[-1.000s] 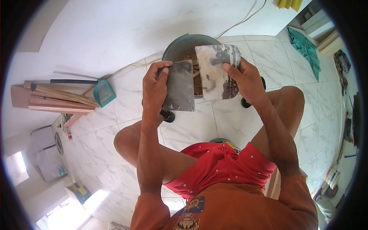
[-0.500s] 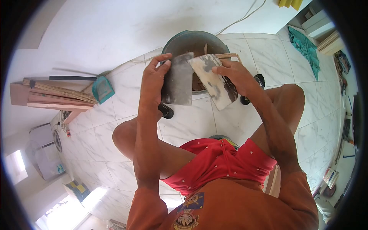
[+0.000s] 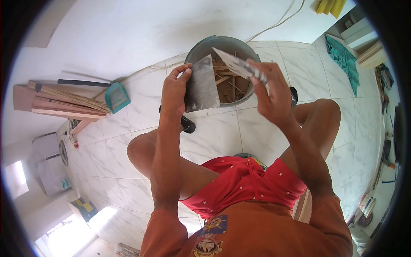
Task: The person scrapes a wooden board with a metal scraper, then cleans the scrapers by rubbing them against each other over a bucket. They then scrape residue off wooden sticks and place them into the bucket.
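A grey flat plate point(image 3: 202, 85) is gripped along its left edge by my left hand point(image 3: 174, 88), fingers closed on it. My right hand point(image 3: 274, 92) pinches a pale, dark-stained plate point(image 3: 233, 64), tilted so that it shows nearly edge-on. Both plates are over the near part of a round grey bin point(image 3: 250, 50), which holds thin wood strips and brown debris. A small gap separates the two plates.
A teal dustpan point(image 3: 116, 97) and stacked wood strips point(image 3: 68, 100) lean by the wall at left. A green cloth point(image 3: 342, 62) lies on the tiled floor at upper right. Tools and containers line the right edge.
My right hand has turned its plate from face-on to nearly edge-on and drawn it off the left plate. The left plate is slightly tilted, and more of the bin's contents shows.
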### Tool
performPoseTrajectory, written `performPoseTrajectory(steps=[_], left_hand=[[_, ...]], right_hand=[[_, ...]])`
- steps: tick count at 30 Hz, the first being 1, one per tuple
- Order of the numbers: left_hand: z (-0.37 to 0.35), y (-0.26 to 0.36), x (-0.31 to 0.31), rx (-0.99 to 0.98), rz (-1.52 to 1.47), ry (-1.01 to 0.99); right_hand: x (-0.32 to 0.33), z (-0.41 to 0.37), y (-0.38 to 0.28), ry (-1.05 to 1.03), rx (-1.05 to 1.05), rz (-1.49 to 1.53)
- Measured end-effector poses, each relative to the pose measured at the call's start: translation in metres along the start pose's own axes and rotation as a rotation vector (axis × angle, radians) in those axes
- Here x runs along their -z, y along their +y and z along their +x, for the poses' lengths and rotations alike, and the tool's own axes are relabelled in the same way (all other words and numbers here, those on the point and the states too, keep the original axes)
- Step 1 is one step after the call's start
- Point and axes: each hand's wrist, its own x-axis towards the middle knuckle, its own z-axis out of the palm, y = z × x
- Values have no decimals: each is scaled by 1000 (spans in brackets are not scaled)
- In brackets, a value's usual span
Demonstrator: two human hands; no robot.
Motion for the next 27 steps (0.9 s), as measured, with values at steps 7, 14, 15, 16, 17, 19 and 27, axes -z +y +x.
performPoseTrajectory(steps=[7, 14, 15, 16, 17, 19, 27], left_hand=[[6, -9, 2, 39, -195, -20], [-10, 19, 8, -159, 1, 114], [-11, 18, 8, -175, 31, 128], [-11, 17, 7, -194, 61, 139], [-10, 16, 7, -214, 90, 149], [-6, 14, 7, -243, 164, 193], [-22, 17, 0, -287, 373, 94]], right_hand=[[-20, -24, 18, -269, 204, -252], [-7, -18, 40, -94, -37, -68], [-5, -13, 32, -67, -44, 5], [-3, -12, 25, -110, 47, -54], [0, -12, 17, -152, 138, -113], [-2, -15, 4, -227, 308, -166], [-33, -19, 37, -345, 268, -440]])
